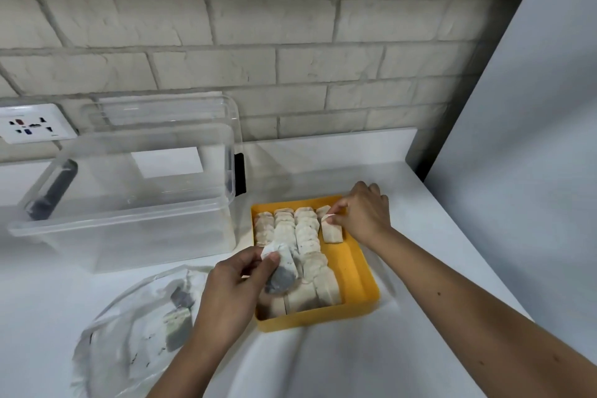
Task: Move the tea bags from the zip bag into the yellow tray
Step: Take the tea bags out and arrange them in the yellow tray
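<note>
Your tea bags [298, 236] are pale, crinkled paper pouches packed in three overlapping rows in the yellow tray [353, 271], filling its left side. Your left hand [232, 291] pinches a greyish tea bag [282, 271] over the tray's near rows; your right hand [365, 213] fingers nip another [332, 231] in the fourth row. The zip bag [135, 329] lies on the counter [323, 359] beside the tray.

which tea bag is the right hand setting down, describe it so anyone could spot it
Find the yellow tray on the white counter. Three columns fill its left side; the right hand pinches the tea bag starting a fourth, in the otherwise bare right strip.
</note>
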Motion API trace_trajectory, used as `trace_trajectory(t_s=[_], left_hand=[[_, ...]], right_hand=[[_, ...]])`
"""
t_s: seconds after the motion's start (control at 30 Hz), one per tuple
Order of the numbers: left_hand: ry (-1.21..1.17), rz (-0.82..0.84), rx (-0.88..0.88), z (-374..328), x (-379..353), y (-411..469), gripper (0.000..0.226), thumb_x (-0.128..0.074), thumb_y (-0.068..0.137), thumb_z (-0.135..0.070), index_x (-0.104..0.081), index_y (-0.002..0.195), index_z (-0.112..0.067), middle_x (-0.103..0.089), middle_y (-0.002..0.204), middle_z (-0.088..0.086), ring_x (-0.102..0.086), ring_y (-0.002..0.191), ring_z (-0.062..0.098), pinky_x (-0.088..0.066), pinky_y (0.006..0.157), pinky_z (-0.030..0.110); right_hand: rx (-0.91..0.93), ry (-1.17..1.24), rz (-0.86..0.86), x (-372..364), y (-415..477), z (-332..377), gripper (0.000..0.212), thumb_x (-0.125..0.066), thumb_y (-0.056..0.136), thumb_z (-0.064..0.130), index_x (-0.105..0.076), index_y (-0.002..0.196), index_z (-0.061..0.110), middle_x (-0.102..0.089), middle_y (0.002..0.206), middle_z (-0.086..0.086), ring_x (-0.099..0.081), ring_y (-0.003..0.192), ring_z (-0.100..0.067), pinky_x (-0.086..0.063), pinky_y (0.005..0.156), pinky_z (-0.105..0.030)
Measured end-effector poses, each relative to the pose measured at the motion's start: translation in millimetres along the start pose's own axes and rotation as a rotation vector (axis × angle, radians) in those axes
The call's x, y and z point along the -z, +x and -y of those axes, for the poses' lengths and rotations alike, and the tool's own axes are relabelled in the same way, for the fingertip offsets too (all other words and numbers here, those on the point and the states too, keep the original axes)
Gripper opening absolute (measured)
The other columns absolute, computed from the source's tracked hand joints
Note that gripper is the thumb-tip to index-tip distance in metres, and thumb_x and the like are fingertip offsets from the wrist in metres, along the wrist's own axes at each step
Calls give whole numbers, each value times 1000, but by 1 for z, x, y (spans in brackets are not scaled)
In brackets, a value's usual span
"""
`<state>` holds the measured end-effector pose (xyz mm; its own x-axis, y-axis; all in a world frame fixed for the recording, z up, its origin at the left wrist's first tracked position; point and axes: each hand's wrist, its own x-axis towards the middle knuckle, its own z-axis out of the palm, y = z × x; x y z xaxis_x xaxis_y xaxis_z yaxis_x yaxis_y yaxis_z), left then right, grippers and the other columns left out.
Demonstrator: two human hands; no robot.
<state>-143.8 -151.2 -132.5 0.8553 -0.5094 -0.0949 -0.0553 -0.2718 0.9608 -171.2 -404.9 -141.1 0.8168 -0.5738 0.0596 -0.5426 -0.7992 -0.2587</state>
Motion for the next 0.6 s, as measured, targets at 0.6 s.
trace_trajectory(t_s=[0.6], left_hand=[[-260,21,155,-12,0,-2,18,-66,92,-16,-72,78,-6,-73,69,5,-71,63,9,-55,53,21]], right_hand=[[-30,-110,-66,-7,9,4,28,-70,78,54,-70,101,38,-54,111,1,-45,112,-24,-31,86,-36]])
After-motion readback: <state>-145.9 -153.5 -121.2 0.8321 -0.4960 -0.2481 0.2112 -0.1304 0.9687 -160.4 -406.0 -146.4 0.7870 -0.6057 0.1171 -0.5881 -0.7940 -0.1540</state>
